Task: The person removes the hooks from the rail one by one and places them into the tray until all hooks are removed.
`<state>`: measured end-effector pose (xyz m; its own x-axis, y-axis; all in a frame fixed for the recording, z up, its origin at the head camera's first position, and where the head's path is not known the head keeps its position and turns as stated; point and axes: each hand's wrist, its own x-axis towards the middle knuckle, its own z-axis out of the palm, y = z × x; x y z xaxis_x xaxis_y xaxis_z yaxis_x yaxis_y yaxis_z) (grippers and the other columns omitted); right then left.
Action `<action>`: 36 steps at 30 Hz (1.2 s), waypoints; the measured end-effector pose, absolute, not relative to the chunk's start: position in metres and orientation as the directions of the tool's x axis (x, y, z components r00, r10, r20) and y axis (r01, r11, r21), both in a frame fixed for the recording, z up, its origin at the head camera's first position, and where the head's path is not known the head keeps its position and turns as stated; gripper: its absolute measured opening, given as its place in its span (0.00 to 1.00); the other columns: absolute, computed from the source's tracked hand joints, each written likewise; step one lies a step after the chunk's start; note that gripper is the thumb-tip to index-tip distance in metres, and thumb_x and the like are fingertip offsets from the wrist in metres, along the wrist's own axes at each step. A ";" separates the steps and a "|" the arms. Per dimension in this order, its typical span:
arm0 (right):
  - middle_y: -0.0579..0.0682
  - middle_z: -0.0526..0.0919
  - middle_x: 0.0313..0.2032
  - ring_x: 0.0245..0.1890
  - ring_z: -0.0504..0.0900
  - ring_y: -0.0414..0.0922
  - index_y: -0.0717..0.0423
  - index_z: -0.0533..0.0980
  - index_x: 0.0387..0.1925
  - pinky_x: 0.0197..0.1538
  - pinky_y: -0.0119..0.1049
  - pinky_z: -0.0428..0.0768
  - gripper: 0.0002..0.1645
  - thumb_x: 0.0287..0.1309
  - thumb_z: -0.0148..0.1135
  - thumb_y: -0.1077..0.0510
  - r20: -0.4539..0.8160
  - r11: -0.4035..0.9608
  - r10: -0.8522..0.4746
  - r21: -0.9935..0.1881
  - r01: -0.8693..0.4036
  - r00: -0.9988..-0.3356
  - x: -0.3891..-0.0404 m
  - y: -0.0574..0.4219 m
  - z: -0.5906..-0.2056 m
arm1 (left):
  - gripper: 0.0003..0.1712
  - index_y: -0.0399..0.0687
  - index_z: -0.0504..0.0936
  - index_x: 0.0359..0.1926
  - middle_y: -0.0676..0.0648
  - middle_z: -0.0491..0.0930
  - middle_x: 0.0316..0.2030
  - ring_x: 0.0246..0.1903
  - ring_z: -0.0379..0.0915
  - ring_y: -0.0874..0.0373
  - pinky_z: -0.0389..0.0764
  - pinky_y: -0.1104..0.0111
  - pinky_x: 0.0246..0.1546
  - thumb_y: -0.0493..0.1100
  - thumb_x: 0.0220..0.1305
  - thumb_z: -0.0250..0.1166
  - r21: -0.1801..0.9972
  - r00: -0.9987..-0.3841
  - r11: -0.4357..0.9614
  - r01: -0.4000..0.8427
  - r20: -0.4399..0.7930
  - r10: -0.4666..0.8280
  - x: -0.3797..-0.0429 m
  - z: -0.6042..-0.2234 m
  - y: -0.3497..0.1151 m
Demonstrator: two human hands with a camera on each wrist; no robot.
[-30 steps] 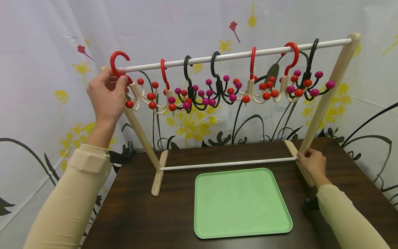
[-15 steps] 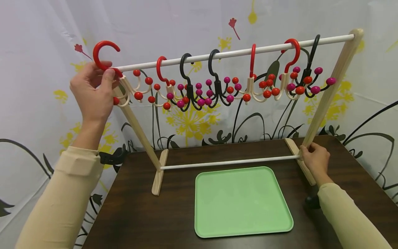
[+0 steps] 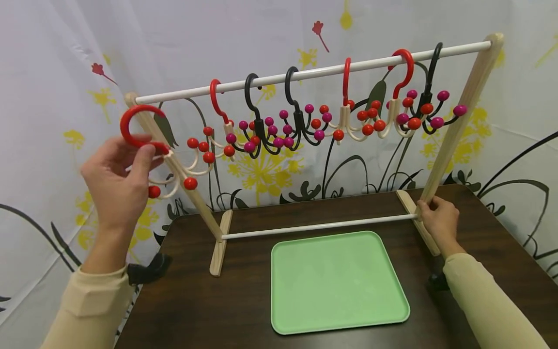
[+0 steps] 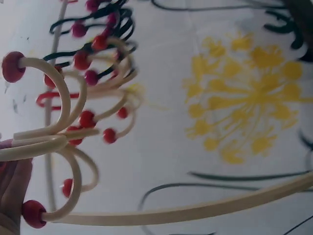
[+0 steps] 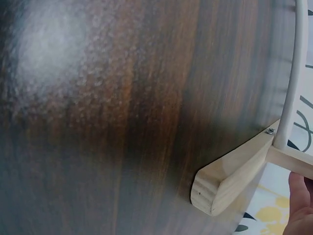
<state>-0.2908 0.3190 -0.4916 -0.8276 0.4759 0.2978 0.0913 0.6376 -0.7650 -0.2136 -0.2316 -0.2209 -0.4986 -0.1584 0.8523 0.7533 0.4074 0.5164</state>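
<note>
My left hand (image 3: 117, 182) pinches the base of the red hook of a cream claw hanger (image 3: 144, 141) with red ball tips. The hook stands clear of the rail's left end, overlapping the left post. In the left wrist view the hanger's curved cream arms (image 4: 68, 103) spread out past the fingertips. Several more claw hangers, red-and-cream or black (image 3: 298, 121), hang along the white rail (image 3: 322, 73) of a wooden rack. My right hand (image 3: 440, 223) grips the foot of the rack's right post (image 3: 462, 126), just by the lower bar.
A light green tray (image 3: 335, 286) lies on the dark wooden table (image 3: 196, 300), in front of the rack's lower white bar (image 3: 314, 227). Wooden feet (image 3: 220, 249) support the rack at both ends. A patterned curtain (image 3: 261, 34) hangs behind.
My left hand has moved left and then down with the red-hooked claw hanger, from the rail's left end to below it. The right hand stays at the post.
</note>
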 end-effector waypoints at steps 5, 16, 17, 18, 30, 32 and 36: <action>0.65 0.84 0.34 0.37 0.79 0.58 0.68 0.81 0.38 0.35 0.41 0.72 0.17 0.66 0.60 0.54 0.335 0.654 0.461 -0.754 0.059 -0.822 -0.295 0.317 -0.487 | 0.10 0.18 0.79 0.42 0.35 0.85 0.35 0.33 0.85 0.56 0.82 0.76 0.33 0.23 0.60 0.63 0.552 -0.515 0.261 0.792 0.833 -0.201 -0.191 -0.285 -0.226; 0.64 0.84 0.35 0.35 0.79 0.54 0.68 0.82 0.40 0.28 0.31 0.71 0.18 0.66 0.60 0.54 0.319 0.634 0.469 -0.771 0.062 -0.824 -0.299 0.312 -0.482 | 0.06 0.39 0.86 0.38 0.44 0.86 0.32 0.32 0.85 0.50 0.83 0.73 0.27 0.30 0.59 0.69 0.727 -0.770 0.275 0.629 0.630 0.098 -0.210 -0.412 -0.155; 0.64 0.84 0.35 0.35 0.79 0.54 0.68 0.82 0.40 0.27 0.30 0.70 0.17 0.66 0.60 0.54 0.316 0.632 0.472 -0.772 0.066 -0.823 -0.298 0.312 -0.482 | 0.05 0.40 0.86 0.38 0.45 0.86 0.32 0.32 0.85 0.50 0.83 0.73 0.30 0.31 0.59 0.69 0.736 -0.782 0.271 0.620 0.610 0.132 -0.213 -0.417 -0.143; 0.64 0.84 0.35 0.35 0.79 0.54 0.68 0.81 0.40 0.28 0.31 0.70 0.17 0.66 0.60 0.54 0.309 0.627 0.477 -0.775 0.073 -0.823 -0.298 0.311 -0.482 | 0.05 0.41 0.86 0.38 0.46 0.86 0.33 0.33 0.85 0.51 0.84 0.72 0.31 0.32 0.59 0.70 0.749 -0.794 0.265 0.607 0.586 0.162 -0.216 -0.422 -0.132; 0.65 0.84 0.36 0.39 0.79 0.58 0.68 0.81 0.37 0.38 0.43 0.73 0.15 0.65 0.61 0.56 0.289 0.607 0.515 -0.788 0.105 -0.807 -0.294 0.313 -0.485 | 0.07 0.43 0.90 0.37 0.51 0.87 0.33 0.34 0.84 0.61 0.84 0.71 0.34 0.36 0.55 0.74 0.750 -0.828 0.362 0.553 0.446 0.341 -0.243 -0.449 -0.023; 0.65 0.84 0.36 0.39 0.79 0.59 0.68 0.81 0.37 0.38 0.43 0.73 0.15 0.65 0.60 0.56 0.281 0.605 0.519 -0.788 0.115 -0.807 -0.294 0.314 -0.486 | 0.07 0.43 0.90 0.36 0.52 0.87 0.33 0.32 0.84 0.62 0.83 0.73 0.33 0.36 0.55 0.74 0.750 -0.827 0.365 0.551 0.431 0.362 -0.246 -0.454 -0.010; 0.64 0.84 0.36 0.40 0.78 0.58 0.68 0.81 0.37 0.39 0.43 0.73 0.16 0.66 0.60 0.55 0.266 0.598 0.521 -0.792 0.124 -0.811 -0.293 0.316 -0.488 | 0.07 0.43 0.90 0.36 0.53 0.87 0.33 0.31 0.83 0.64 0.82 0.76 0.32 0.36 0.54 0.75 0.759 -0.823 0.351 0.548 0.414 0.388 -0.250 -0.465 0.010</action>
